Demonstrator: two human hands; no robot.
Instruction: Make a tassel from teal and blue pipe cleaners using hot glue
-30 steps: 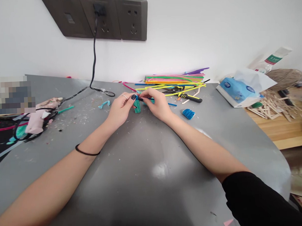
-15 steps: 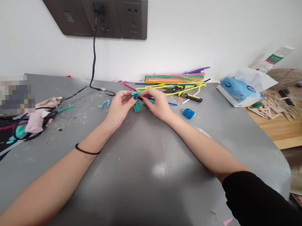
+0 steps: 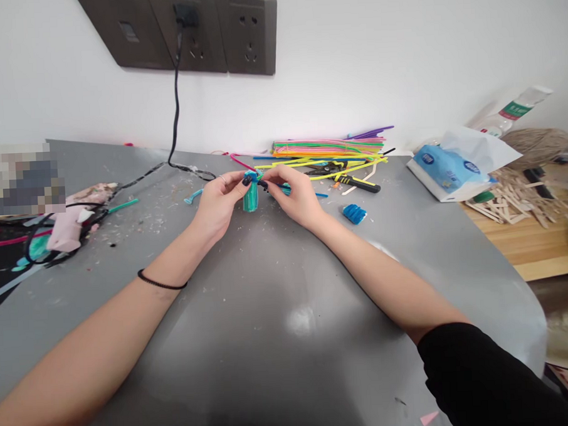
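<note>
My left hand (image 3: 219,203) pinches the top of a small green and blue piece (image 3: 250,197), which hangs upright below the thumb over the grey table (image 3: 271,339). My right hand (image 3: 295,195) meets it from the right, its thumb and forefinger closed at the piece's upper right edge. Between the fingertips something small and dark shows, too small to make out. A magenta stem (image 3: 237,160) sticks up behind the fingers. To the right lies a blue wrapped piece (image 3: 354,213).
Behind my right hand lie bundled coloured stems (image 3: 328,147) and a black and yellow tool handle (image 3: 360,184). A tissue pack (image 3: 451,168) and wooden sticks (image 3: 523,199) are at the right. A black cord (image 3: 176,111) and pink object (image 3: 67,229) are at the left.
My left hand has shifted slightly left and turned the green and blue piece, so its broader striped side shows. My right hand has hardly moved.
</note>
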